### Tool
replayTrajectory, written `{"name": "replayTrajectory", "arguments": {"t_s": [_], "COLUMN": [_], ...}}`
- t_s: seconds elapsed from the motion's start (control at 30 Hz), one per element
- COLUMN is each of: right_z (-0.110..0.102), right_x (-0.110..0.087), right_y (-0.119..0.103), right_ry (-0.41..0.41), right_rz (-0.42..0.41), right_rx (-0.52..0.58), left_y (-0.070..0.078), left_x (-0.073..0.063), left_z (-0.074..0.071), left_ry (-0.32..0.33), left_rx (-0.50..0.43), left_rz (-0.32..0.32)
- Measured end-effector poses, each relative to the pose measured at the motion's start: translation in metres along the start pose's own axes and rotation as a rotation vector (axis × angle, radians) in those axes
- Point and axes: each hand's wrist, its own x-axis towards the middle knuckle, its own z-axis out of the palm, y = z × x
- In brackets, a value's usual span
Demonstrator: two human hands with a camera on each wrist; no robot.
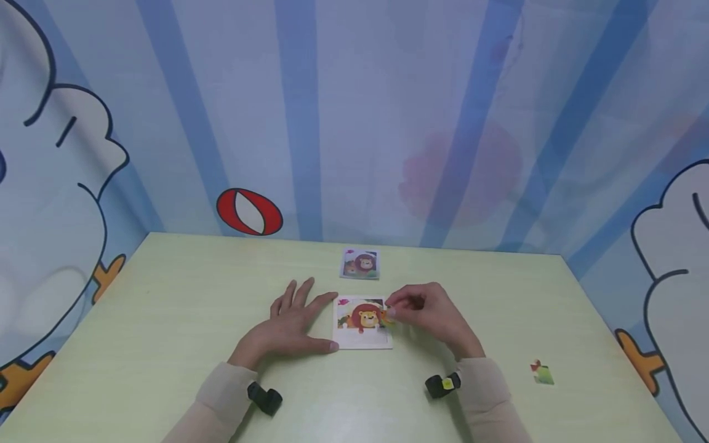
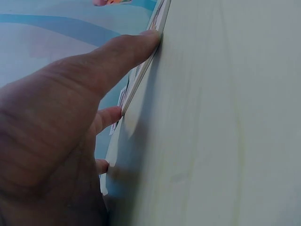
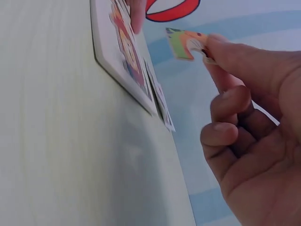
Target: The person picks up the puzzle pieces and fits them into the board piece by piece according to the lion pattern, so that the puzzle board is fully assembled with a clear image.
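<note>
while the left hand (image 1: 288, 329) lies beside the lion puzzle board (image 1: 354, 340), fingers spread and nearly straight, its thumb touches the board's near left corner and its index finger the far left corner; it grips nothing. opposite, the right hand (image 1: 432, 311) pinches an orange-and-green jigsaw piece (image 3: 177, 45) between thumb and index finger, the other fingers curled toward the palm. the piece is raised off the board, above or just beside its right edge; from where i stand, i cannot tell which. the board lies flat on the pale yellow table (image 1: 221, 283), lion picture across the upper part, plain white below. just behind it lies a printed lion card (image 1: 360, 264). a second jigsaw piece (image 1: 543, 373), green and red, rests on the table to the right, well apart from the board. beyond the table stands a blue-striped backdrop (image 1: 360, 123) bearing a red-and-white ball (image 1: 271, 214).
</note>
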Motion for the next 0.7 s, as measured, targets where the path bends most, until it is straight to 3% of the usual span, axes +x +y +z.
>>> {"name": "replayTrajectory", "arguments": {"t_s": [0.37,0.7], "right_z": [0.028,0.059], "right_x": [0.005,0.007], "right_y": [-0.009,-0.013], "right_ry": [0.109,0.069], "right_rz": [0.060,0.057], "right_rx": [0.085,0.096], "left_y": [-0.003,-0.003], "left_x": [0.001,0.000], "left_z": [0.002,0.001], "left_ry": [0.007,0.019], "left_rx": [-0.014,-0.005], "left_rz": [0.020,0.037]}}
